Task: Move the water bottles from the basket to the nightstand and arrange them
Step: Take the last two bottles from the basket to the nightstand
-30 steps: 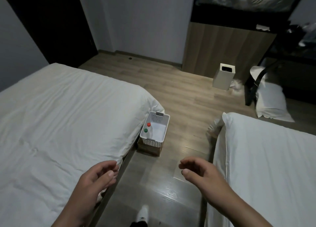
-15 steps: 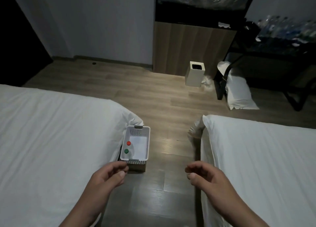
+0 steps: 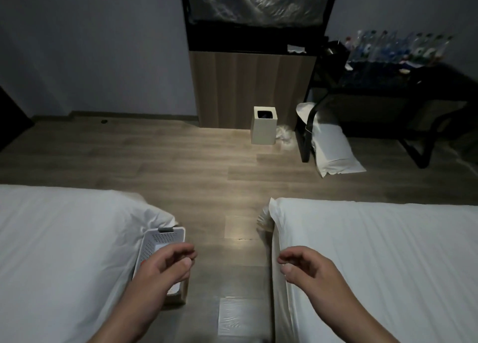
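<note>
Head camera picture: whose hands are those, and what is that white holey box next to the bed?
The camera sits on a person's head and looks forward and down, so you see that person's own two hands. The left hand and the right hand are both empty, fingers loosely curled. The white box with holes is a plastic basket, low down beside the left bed. The left hand is in front of it and hides most of what is inside. Another bed is on the right, and a white waste bin stands far off on the wooden floor.
</note>
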A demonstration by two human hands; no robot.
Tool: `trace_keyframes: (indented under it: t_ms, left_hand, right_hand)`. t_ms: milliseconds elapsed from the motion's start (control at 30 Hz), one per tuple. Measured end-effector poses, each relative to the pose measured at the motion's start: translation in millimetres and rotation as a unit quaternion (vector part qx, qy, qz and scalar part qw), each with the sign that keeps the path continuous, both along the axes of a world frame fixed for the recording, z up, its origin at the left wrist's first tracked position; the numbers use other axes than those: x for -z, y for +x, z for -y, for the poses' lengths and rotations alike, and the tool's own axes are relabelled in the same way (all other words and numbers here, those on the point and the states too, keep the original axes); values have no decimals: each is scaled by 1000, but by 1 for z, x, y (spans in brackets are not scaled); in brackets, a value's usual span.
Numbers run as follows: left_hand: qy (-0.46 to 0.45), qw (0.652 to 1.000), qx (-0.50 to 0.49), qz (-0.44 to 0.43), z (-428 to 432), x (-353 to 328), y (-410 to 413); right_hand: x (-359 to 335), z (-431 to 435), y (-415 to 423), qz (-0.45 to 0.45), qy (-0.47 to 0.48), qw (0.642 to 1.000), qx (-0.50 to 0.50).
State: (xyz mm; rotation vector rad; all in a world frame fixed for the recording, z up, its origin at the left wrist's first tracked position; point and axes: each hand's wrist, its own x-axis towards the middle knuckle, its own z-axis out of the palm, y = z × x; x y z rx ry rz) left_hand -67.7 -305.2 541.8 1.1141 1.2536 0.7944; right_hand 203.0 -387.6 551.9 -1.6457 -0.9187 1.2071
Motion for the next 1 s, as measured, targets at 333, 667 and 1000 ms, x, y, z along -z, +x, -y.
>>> trace_keyframes:
  t_ms: [333, 667, 1000]
  left_hand:
    - [17, 998, -53, 21, -54, -12, 16]
    - [-25, 983, -181, 29, -137, 17, -45]
    - [-27, 980, -193, 43, -281, 25, -55]
  right_hand:
    - [-11, -82, 44, -9, 18, 999, -30]
    - [-3, -241, -9, 0, 10, 988, -152]
    - [-4, -393, -32, -15, 1, 989, -149]
